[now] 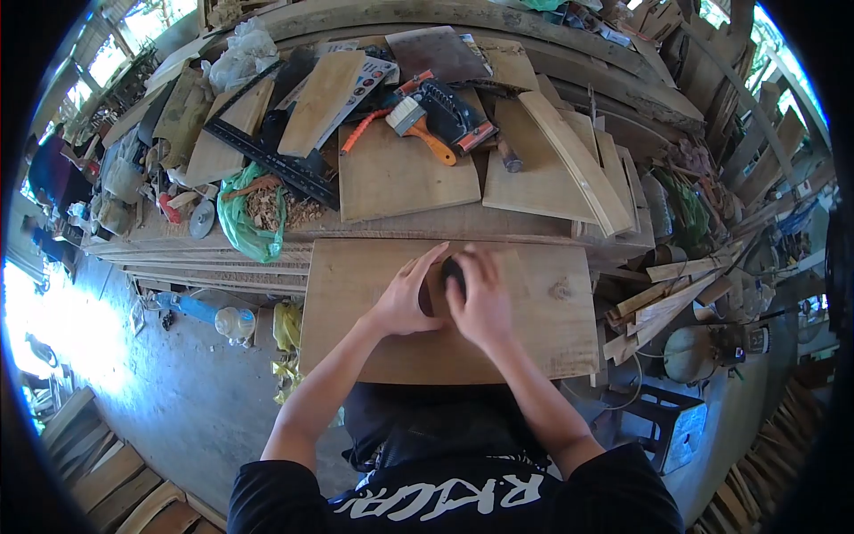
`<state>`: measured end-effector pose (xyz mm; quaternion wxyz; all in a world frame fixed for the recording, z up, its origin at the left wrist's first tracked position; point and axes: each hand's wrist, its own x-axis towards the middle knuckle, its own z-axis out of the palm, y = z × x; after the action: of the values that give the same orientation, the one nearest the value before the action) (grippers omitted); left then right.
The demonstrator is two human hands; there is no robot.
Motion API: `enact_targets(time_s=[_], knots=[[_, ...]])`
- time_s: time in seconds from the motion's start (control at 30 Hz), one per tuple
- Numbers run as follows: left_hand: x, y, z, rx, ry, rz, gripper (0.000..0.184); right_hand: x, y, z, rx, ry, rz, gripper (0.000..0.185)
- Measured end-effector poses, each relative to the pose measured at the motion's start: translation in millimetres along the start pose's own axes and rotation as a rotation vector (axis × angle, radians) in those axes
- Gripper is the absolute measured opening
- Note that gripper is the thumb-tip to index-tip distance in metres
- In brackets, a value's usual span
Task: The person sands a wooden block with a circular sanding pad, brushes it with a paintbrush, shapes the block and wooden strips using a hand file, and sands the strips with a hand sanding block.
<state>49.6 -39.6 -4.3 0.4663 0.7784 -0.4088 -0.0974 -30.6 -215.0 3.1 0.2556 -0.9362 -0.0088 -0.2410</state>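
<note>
A wide wooden board (pixel 347 347) lies flat in front of me, over my lap and against the stack of planks. Near its middle, my right hand (pixel 482 303) is closed around a small dark, rounded object (pixel 454 274); most of it is hidden by the fingers, which are slightly blurred. My left hand (pixel 409 298) curves around the left side of a small brown piece (pixel 436 289) that looks like wood, its thumb toward me. The two hands are close together, and the pieces between them are partly covered.
Behind the board, a bench carries wooden panels (pixel 400 182), a paintbrush (pixel 418 125) with an orange handle, a black carpenter's square (pixel 267 160) and a green bag (pixel 249 222) of shavings. Offcuts (pixel 667 303) are piled at right, beside a stool (pixel 672 427). Bottles (pixel 233 322) lie at left.
</note>
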Motion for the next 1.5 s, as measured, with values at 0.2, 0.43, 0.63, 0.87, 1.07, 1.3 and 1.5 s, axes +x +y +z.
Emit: enact_targets(time_s=[0.2, 0.43, 0.63, 0.87, 1.07, 1.3, 1.5], knots=[[-1.4, 8.5, -1.8, 0.008, 0.021, -0.002, 0.121, -0.3, 16.3, -8.7, 0.068, -0.047, 0.049, 0.04], [0.1, 3.8, -1.8, -0.03, -0.001, -0.016, 0.118, -1.4, 10.1, -2.3, 0.062, 0.017, 0.015, 0.038], [-1.6, 1.7, 0.5, 0.018, 0.021, -0.002, 0.119, -2.9, 11.3, -12.4, 0.109, -0.025, 0.029, 0.037], [-3.4, -0.1, 0.4, 0.019, 0.046, 0.009, 0.121, 4.0, 27.0, 3.4, -0.03, 0.006, -0.017, 0.047], [-6.4, -12.0, 4.6, 0.054, 0.056, 0.029, 0.122, -4.5, 23.4, 0.3, 0.022, -0.044, 0.002, 0.061], [-8.1, 2.5, 8.5, 0.153, 0.089, -0.075, 0.126, 13.1, 44.6, -4.7, -0.058, -0.055, 0.115, 0.057], [-9.2, 8.7, 11.7, 0.174, 0.089, -0.028, 0.123, 5.4, 22.1, 10.5, -0.023, -0.103, -0.03, 0.062]])
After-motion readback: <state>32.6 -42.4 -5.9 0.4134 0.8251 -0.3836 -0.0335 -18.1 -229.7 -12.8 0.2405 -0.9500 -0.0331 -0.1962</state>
